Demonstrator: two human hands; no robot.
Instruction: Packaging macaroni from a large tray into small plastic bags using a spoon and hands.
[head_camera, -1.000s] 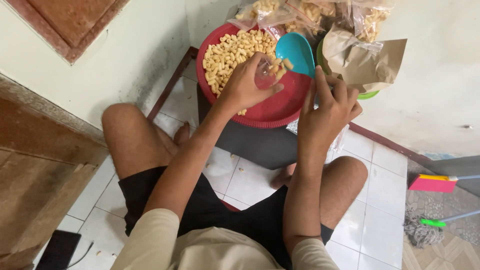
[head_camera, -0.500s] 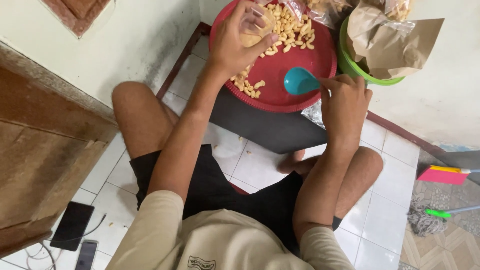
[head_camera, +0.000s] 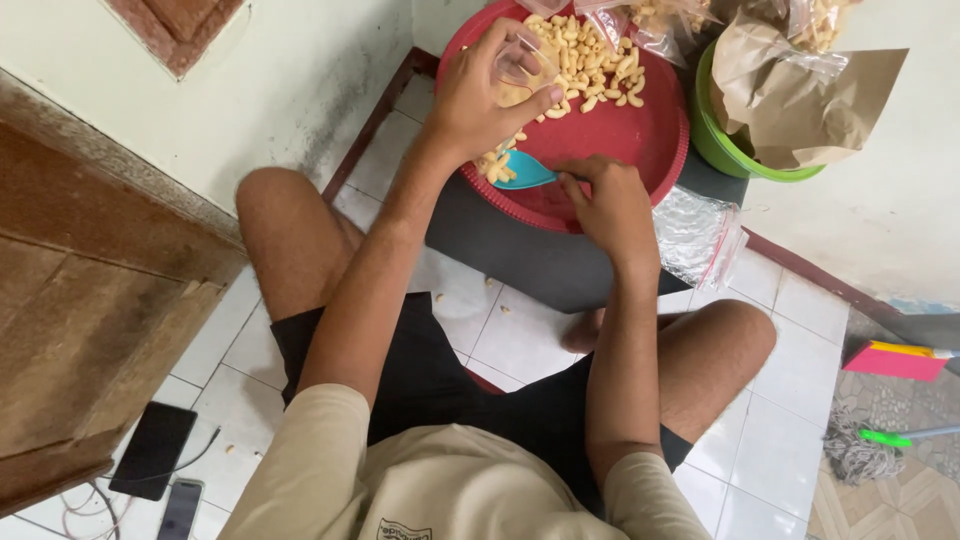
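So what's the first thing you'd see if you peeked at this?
The big red tray near the top, scattered with pale curly snack pieces. Over it the left hand holds a small clear bag, and the right hand grips a blue scoop at the tray's near edge. A green bowl stuffed with brown paper sits at its right.

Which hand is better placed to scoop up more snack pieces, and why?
Probably the right hand: it holds the blue scoop on the red tray beside loose pieces. The left hand is occupied holding a clear bag.
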